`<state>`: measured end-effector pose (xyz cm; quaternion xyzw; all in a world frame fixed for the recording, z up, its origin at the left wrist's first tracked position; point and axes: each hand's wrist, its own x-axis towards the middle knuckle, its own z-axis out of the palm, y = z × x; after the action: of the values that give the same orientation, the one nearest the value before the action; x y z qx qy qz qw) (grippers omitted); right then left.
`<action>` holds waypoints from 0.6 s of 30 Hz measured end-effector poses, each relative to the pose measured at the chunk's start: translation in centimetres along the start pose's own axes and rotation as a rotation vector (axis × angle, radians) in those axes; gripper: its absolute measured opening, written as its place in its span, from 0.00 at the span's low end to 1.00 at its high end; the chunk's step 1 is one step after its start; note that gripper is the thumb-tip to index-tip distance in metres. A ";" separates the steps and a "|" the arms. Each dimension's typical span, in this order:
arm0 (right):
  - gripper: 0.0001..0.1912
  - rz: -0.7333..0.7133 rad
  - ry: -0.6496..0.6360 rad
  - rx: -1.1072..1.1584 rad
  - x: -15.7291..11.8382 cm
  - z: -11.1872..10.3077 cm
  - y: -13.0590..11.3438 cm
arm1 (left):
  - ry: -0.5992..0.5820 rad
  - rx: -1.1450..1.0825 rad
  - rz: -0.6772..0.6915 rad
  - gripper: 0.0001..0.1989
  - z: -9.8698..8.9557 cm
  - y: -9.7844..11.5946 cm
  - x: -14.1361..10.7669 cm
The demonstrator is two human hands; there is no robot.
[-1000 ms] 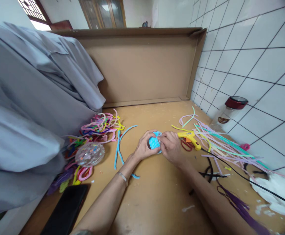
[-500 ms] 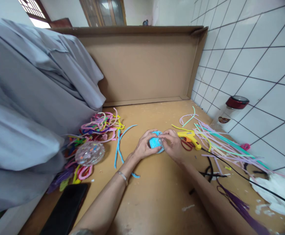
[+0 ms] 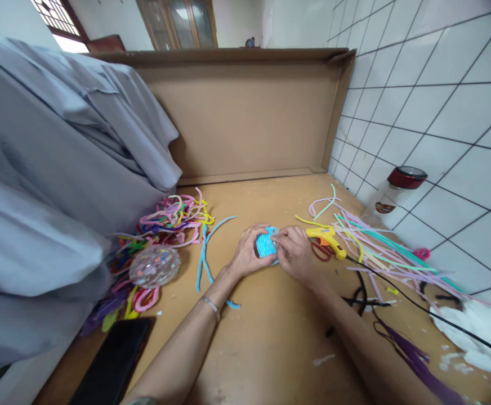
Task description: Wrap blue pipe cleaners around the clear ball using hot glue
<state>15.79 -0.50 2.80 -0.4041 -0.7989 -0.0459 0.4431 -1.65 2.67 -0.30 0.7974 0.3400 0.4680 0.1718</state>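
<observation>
Across the tabletop (image 3: 249,349) in front of me, my two hands meet near the middle, between the loose blue strips (image 3: 204,253) and the yellow glue gun (image 3: 337,245). Between them sits the blue ribbed piece (image 3: 264,246), to the right of my left palm and just left of my right fingertips, its bands running roughly sideways; I can't tell its long axis. My left fingers (image 3: 264,261) clasp it, thumb on the near side. My right fingers (image 3: 285,238) are bunched at its right edge, hiding whether they pinch or merely press.
</observation>
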 end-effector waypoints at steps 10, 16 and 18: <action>0.12 -0.008 0.019 0.029 0.0 0.0 0.0 | -0.068 -0.012 0.046 0.32 -0.4 0.3 0.2; 0.13 0.002 0.012 0.042 0.1 0.0 -0.1 | -0.056 -0.011 0.072 0.28 -0.3 0.2 0.1; 0.13 -0.001 0.017 0.040 0.0 0.0 -0.1 | -0.052 -0.007 0.072 0.28 -0.2 0.2 0.1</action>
<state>15.70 -0.53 2.82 -0.3945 -0.7961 -0.0336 0.4577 -1.75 2.63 0.00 0.8204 0.3049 0.4543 0.1663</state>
